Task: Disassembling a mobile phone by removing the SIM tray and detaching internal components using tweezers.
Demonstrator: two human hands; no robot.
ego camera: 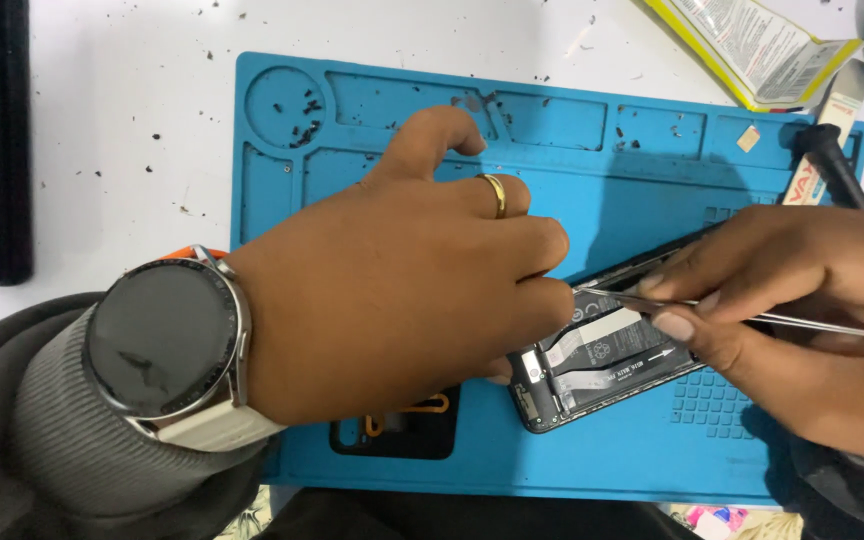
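Note:
An opened smartphone [592, 370] lies back-off on a blue silicone work mat [652, 160], its battery and flex cables showing. My left hand [402, 290], with a gold ring and a large wristwatch, rests over the phone's left part, fingers curled down onto it. My right hand [792, 300] pinches thin metal tweezers [632, 298], whose tips point left into the phone near my left fingertips. What the tips touch is hidden between the fingers.
A small black part with an orange outline [402, 425] lies on the mat under my left hand. A yellow-edged packet [752, 45] and a black-handled tool [832, 160] sit at the upper right. Dark specks litter the mat's trays and the white table [122, 120].

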